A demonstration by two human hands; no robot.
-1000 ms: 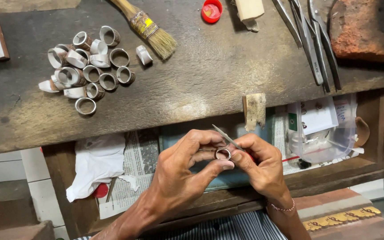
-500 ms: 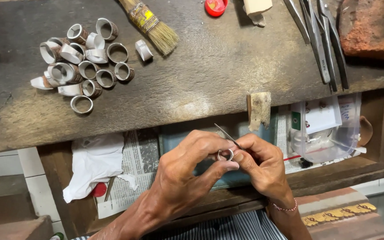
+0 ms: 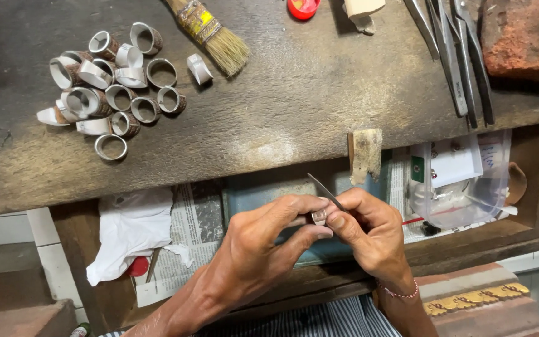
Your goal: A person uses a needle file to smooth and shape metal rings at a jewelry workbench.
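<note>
Along the left of the worn wooden bench, a cluster of metal ring bands lies loosely heaped, with a paintbrush just beside it. Below the bench edge, an open drawer holds crumpled white paper and newspaper. Over the drawer, the left hand pinches a small metal ring between thumb and fingertips. The right hand, pressed close against the left, is closed around a thin metal blade whose tip points up and left, its lower part meeting the ring. The ring appears light, rigid and smooth, so it is likely to slip; a grip across its outer band, as the left fingers now apply, looks the most secure. Much of the ring is covered by fingertips, and the exact point of contact with the blade cannot be made out. The handle of the blade is hidden inside the right hand. Further right, a clear plastic bag lies in the drawer, while pliers and a reddish brick on the bench are cut off by the frame edge.
</note>
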